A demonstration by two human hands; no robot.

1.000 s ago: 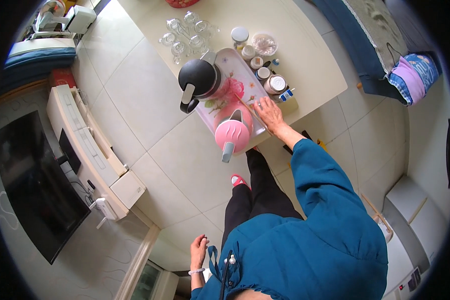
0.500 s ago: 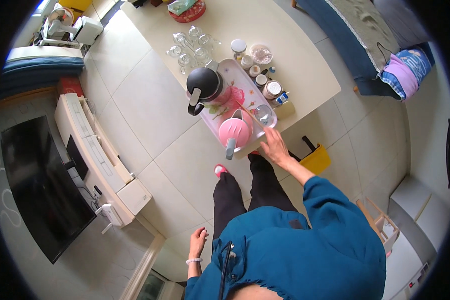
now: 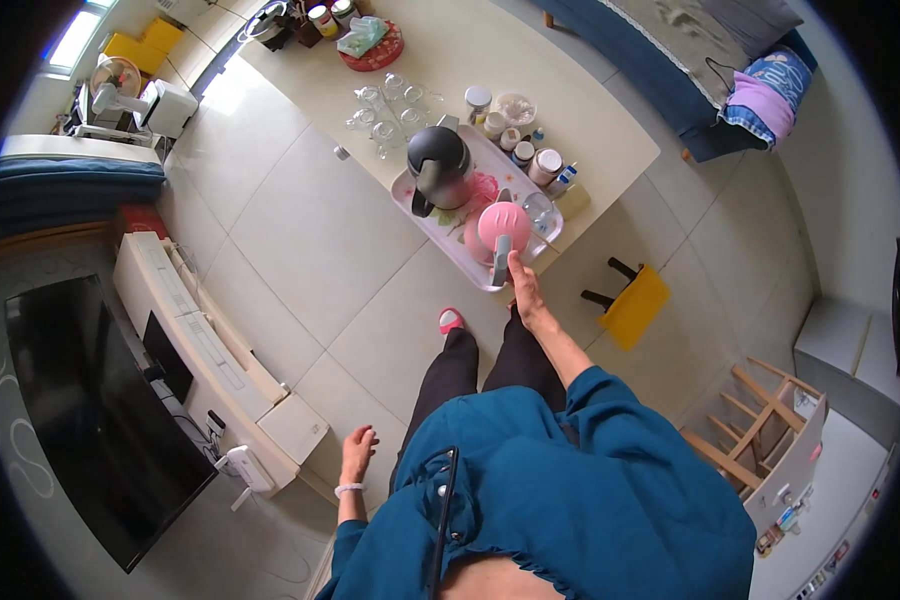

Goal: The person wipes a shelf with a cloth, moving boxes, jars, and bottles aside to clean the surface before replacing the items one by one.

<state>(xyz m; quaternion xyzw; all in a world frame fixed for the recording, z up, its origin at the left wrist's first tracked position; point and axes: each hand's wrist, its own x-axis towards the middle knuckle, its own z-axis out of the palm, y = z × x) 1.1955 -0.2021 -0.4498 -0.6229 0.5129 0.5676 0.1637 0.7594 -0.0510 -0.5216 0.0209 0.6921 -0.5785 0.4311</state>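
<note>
My right hand [image 3: 522, 290] is closed round the grey handle of the pink kettle [image 3: 502, 221], which stands on the pink floral tray [image 3: 444, 232] at the table's near end. A black-lidded thermos pot [image 3: 438, 165] stands on the tray left of the kettle. A clear glass [image 3: 538, 210] sits to the kettle's right, with a thin wooden stick beside it. My left hand [image 3: 358, 450] hangs low beside my leg, fingers loosely curled and apart, with nothing seen in it.
Glassware [image 3: 385, 120], jars [image 3: 545, 165] and a red round tin [image 3: 373, 55] share the table [image 3: 613, 150]. A yellow folding stool [image 3: 638, 310] and wooden chair [image 3: 760, 430] are at right. A blue sofa [image 3: 695, 125] is beyond. A television [image 3: 105, 420] stands left.
My right hand has moved from the tray's right side onto the pink kettle's handle. The clear glass, first hidden by that hand, now shows. My view has shifted, taking in more far table.
</note>
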